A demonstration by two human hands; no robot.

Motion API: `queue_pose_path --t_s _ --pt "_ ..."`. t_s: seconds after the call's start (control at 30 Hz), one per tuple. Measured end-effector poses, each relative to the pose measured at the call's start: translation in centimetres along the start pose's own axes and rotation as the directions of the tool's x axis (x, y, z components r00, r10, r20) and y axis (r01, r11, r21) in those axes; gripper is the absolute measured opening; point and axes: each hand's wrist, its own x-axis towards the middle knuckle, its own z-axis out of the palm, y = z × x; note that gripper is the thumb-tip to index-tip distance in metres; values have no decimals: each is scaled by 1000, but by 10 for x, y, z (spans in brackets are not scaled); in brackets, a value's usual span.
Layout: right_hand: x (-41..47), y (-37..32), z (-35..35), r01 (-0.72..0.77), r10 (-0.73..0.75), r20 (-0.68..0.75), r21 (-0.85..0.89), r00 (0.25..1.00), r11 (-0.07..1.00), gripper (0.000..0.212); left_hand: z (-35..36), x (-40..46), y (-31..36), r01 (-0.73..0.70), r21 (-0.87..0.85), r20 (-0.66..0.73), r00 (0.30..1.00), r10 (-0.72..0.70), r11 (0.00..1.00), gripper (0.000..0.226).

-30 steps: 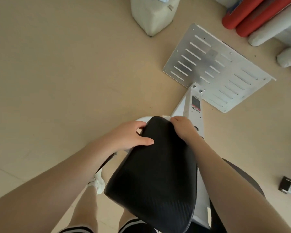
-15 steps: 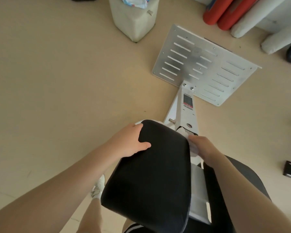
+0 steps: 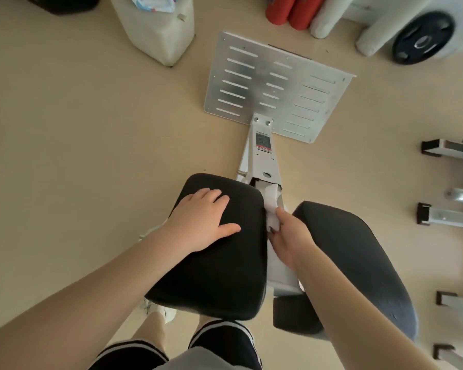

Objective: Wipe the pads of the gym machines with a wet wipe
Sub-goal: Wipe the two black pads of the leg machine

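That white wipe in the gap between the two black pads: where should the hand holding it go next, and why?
Probably draw the wipe along the inner edge of the left pad. The right hand pinches it against that edge in the gap, while the left hand lies flat on top, steadying the pad. The right pad could come after.

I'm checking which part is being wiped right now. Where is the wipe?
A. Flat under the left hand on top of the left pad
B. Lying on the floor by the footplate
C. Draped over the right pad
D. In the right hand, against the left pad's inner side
D: the right hand pinches the white wipe against the inner side of the left pad, while the left hand rests flat on top.
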Motion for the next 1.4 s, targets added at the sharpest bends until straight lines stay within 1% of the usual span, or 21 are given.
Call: queue_pose_path --t_s 0.1,0.13,0.2,0.27,0.37,0.47,0.57,0.63,0.67,0.7,0.77,0.83,0.9,0.97,1.0,1.1,1.17,1.23,1.27,1.37,1.4 --pt "-28 19 -6 -32 29 -52 -59 998 998 28 -4 -20 11 -40 25 27 999 39 999 90" --pt "-33 20 -4 -33 30 -50 -70 998 997 24 -3 -28 13 -48 74 22 999 46 996 96" --pt "-31 14 4 -38 35 -52 -76 998 996 22 -1 -43 16 -65 190 -7 998 68 980 104" --pt "-26 6 11 -42 41 -47 -29 998 999 21 3 -54 17 -72 242 -8 997 76 968 107" --pt "-20 2 13 -26 26 16 12 1000 1000 20 11 -65 16 -59 309 11 998 58 949 108" --pt "-25 16 -7 -41 41 55 -17 998 999 29 22 -71 20 -39 380 19 999 34 924 106" --pt "-36 45 -37 -57 51 149 33 987 998 35 26 -71 23 -14 390 20 1000 6 921 106" --pt "-45 60 -48 -26 14 184 64 983 998 33 26 -71 22 -5 377 15 1000 -1 926 106" --pt "-48 64 -49 -5 -4 171 52 985 999 30 27 -70 21 -1 371 10 1000 -2 929 107" --pt "-50 65 -47 16 -18 143 14 990 1000 26 27 -71 21 1 368 5 1000 -3 930 107" --pt "-49 61 -38 64 -53 92 -121 994 991 20 30 -73 20 9 363 1 1000 -10 932 107" --pt "-49 55 -25 133 -120 73 -220 990 966 24 34 -75 18 20 356 -12 1000 -17 934 106" --pt "-52 56 -19 240 -227 77 -285 971 928 29 39 -78 17 51 342 -47 998 -38 938 107" --pt "-60 67 -22 360 -350 92 -329 932 873 28 46 -84 16 85 328 -128 991 -45 941 108" --pt "-66 77 -28 409 -404 86 -332 911 850 27 51 -88 16 87 323 -186 982 -27 942 106" --pt "-82 120 -48 557 -582 36 -340 813 758 32 72 -102 14 43 279 -361 930 63 959 92" --pt "-91 150 -57 630 -666 1 -325 746 705 35 89 -112 11 11 240 -407 909 91 971 85" --pt "-94 177 -59 653 -703 -17 -355 711 669 37 107 -122 6 7 255 -400 911 99 967 87" --pt "-93 189 -58 653 -708 -22 -369 705 662 35 114 -126 4 8 271 -394 913 103 963 89" --pt "-84 206 -46 628 -682 -65 -335 728 702 25 127 -133 -4 2 320 -391 911 130 948 94" --pt "-82 205 -41 628 -677 -90 -301 730 718 28 129 -134 -6 -8 328 -392 909 143 945 93"
